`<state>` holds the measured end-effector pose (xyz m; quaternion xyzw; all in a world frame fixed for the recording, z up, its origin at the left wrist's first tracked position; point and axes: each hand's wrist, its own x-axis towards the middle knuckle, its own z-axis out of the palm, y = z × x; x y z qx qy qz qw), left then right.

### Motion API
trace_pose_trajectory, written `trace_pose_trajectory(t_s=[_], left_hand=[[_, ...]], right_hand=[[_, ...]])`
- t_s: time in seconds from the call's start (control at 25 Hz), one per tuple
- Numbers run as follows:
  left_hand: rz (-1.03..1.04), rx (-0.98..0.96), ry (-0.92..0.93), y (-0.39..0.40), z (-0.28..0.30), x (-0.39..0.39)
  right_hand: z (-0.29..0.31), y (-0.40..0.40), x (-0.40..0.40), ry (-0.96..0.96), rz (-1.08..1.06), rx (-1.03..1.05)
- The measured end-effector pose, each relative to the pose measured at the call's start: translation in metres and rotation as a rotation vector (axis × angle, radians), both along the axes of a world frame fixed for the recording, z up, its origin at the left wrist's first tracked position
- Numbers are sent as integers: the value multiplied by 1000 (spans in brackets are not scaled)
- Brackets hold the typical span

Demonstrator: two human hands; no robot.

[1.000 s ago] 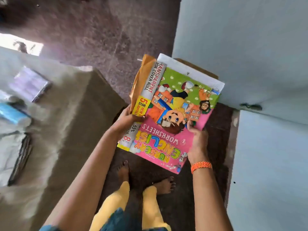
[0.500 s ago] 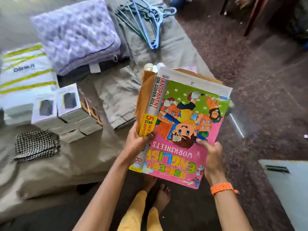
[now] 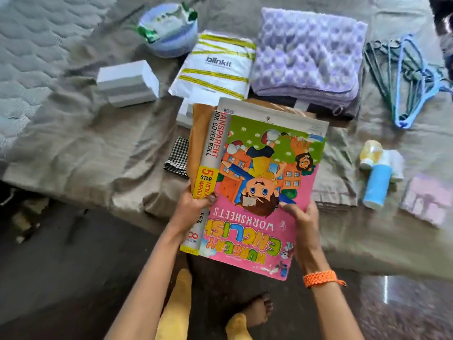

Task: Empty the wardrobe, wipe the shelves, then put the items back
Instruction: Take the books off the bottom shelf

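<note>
Pink worksheet book hides checked cloth

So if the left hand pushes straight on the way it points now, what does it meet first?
Probably the checked cloth on the bed, just beyond the left hand gripping the book cover roll; past that, the small white box. Height above the bed is unclear.

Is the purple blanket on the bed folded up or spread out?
Folded. The purple blanket lies as a thick pad on the bed, with stacked layers showing along its near edge.

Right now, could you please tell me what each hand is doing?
Left hand: grips the cover roll.
Right hand: grips the worksheet book.
</note>
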<state>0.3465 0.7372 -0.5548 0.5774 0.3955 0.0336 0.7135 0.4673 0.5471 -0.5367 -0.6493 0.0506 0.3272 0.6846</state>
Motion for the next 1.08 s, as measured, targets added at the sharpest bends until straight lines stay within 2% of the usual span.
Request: trace_pose_trajectory(t_s=[0.2,0.4,0.52,0.64,0.8,0.96,1.08], left_hand=[[5,-58,54,122,3,-64],[42,-77,209,255,-21,-110],[14,-70,304,333,-42,-122],[74,-4,357,399,-69,-120],[32,54,406,431,-96,-111],[70,105,422,431,-105,-109],[93,339,537,425,-108,-111]], right_hand=[[3,122,-42,56,128,-30],[-36,257,-77,166,264,-94],[-74,333,-89,133,354,-217],[-106,396,-96,66,397,-350],[-118,439,-94,13,336,-511],[-122,450,-94,-75,382,-632],[-121,451,-96,-105,446,-653]])
